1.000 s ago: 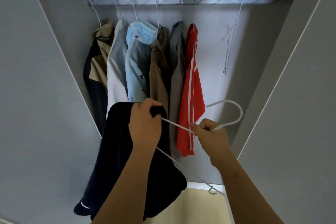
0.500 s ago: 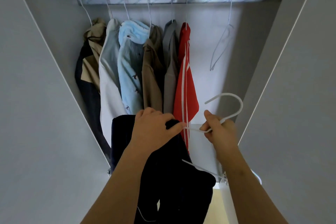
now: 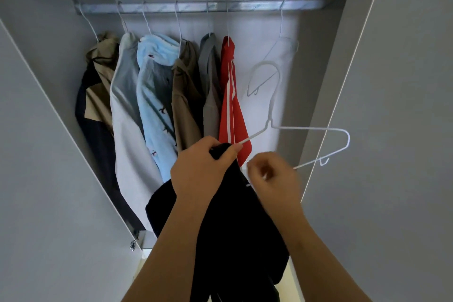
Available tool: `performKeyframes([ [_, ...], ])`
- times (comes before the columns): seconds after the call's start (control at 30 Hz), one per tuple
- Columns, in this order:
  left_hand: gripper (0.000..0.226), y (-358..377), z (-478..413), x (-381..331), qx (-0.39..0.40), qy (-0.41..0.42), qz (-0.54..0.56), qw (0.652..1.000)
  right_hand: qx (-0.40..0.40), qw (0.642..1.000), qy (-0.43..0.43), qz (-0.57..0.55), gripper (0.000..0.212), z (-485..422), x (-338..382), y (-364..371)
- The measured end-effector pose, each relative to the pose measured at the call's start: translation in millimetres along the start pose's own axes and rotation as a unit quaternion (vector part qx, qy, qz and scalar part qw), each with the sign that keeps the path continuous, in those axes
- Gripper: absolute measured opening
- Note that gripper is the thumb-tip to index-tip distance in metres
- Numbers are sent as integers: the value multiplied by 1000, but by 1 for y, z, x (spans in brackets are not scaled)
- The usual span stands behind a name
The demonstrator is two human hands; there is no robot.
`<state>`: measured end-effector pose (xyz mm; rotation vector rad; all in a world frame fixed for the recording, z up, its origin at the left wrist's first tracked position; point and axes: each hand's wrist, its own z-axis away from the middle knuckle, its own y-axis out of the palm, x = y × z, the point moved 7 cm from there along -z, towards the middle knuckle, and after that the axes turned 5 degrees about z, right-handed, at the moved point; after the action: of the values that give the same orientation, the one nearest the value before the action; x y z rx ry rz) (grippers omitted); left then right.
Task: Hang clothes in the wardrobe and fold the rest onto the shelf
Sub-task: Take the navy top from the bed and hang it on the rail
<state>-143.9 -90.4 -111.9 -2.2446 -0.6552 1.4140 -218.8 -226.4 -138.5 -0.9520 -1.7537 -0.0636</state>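
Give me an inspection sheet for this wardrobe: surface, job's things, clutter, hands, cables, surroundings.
Surface: wardrobe rail carries six hung garments, from a tan-and-navy jacket on the left to a red top, plus an empty hanger on the right.
Job's things: dark garment hangs from the hands; white hanger is held upright, its hook below the rail, not on it.
Clutter: nothing seen.
Hands: left hand grips the dark garment's top with one hanger arm; right hand, blurred, is curled round the hanger's bottom wire.
Cables: nothing seen.
Surroundings: grey wardrobe panels on both sides; pale floor below.
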Motion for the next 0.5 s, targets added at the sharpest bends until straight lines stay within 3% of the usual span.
performKeyframes([
  [0.07,39,-1,2,0,-7,-10,19,1000,147,987,63,-2,13,11,-16,32],
  [0.13,38,-4,3,1,-17,-12,31,999,218,968,119,-39,10,20,-31,48],
  [0.3,37,-16,4,12,-36,-19,17,999,309,935,165,-57,5,23,-47,58],
  [0.5,36,-29,1,30,-48,-42,2,998,335,912,174,-160,2,33,-52,75],
])
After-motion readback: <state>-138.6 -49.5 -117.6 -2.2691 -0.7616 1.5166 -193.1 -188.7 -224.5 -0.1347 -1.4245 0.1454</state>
